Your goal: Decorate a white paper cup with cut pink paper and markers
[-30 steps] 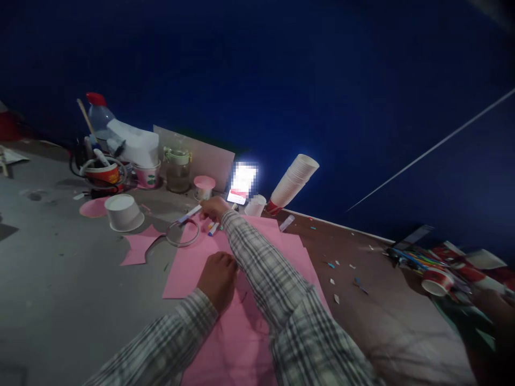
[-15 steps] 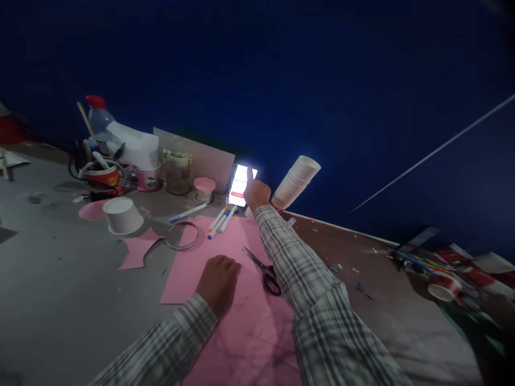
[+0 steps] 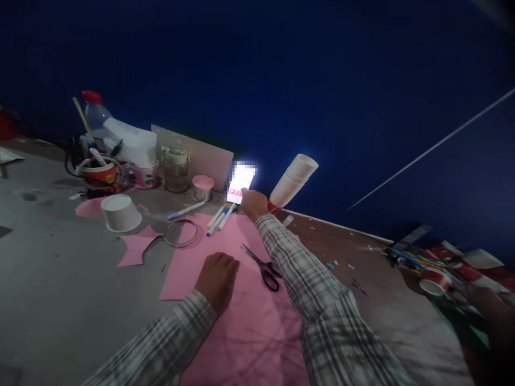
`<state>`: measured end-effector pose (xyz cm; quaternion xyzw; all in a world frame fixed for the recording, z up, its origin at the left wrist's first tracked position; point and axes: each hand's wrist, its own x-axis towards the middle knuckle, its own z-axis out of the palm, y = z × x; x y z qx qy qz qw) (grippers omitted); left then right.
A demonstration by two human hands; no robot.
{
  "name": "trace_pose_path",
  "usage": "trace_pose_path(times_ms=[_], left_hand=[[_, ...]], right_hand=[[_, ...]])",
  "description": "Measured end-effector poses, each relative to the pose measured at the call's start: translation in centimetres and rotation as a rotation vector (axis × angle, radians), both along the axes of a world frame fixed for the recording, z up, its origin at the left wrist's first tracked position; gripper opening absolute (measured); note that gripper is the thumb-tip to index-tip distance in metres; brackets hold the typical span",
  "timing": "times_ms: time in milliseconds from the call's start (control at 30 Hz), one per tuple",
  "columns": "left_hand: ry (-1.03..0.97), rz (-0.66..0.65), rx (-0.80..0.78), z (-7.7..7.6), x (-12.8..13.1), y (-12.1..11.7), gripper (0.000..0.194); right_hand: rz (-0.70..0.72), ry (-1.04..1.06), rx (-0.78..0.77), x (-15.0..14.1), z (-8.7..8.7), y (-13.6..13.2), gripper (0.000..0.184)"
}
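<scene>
A lit phone (image 3: 240, 182) leans upright at the back, its screen partly blurred. My right hand (image 3: 255, 205) reaches to it with one finger stretched to the lower screen; the other fingers look curled and hold nothing visible. On a large pink paper sheet (image 3: 181, 276) rests my left hand (image 3: 218, 276), fingers curled down, with nothing seen in them. Black-handled scissors (image 3: 263, 267) lie on the sheet between my arms. Several markers (image 3: 220, 219) lie at its far edge, below the phone. A tape-like ring (image 3: 181, 233) overlaps its left edge.
Left of the sheet are a pink paper scrap (image 3: 137, 246) and an upturned white cup (image 3: 120, 213). Behind stand a glass jar (image 3: 176, 171), a pen-filled cup (image 3: 100, 174) and a bottle (image 3: 96, 115). Stacked paper cups (image 3: 293, 180) tilt beside my right hand. Another person's hand (image 3: 488, 303) shows far right.
My right hand's finger has moved down from the upper part of the phone screen to its lower part. My left hand stays on the pink sheet. The view has shifted slightly.
</scene>
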<state>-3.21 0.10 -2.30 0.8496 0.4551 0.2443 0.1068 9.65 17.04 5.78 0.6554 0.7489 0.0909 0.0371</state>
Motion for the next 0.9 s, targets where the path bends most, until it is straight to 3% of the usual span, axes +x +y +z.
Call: trace_pose_path(times_ms=[200, 467, 733, 900], left_hand=[[0.020, 0.001, -0.018, 0.6, 0.0, 0.0, 0.018], [-0.002, -0.010, 0.003, -0.3, -0.1, 0.0, 0.017], [0.008, -0.010, -0.055, 0.4, 0.0, 0.1, 0.018], [0.000, 0.011, -0.029, 0.0, 0.0, 0.1, 0.017]], right_hand=[[-0.005, -0.007, 0.006, 0.7, 0.5, 0.1, 0.050], [0.040, -0.001, 0.017, -0.4, -0.4, 0.6, 0.069], [0.022, 0.031, 0.039, -1.5, -0.3, 1.8, 0.069], [0.027, 0.020, 0.022, -1.2, -0.4, 1.7, 0.061]])
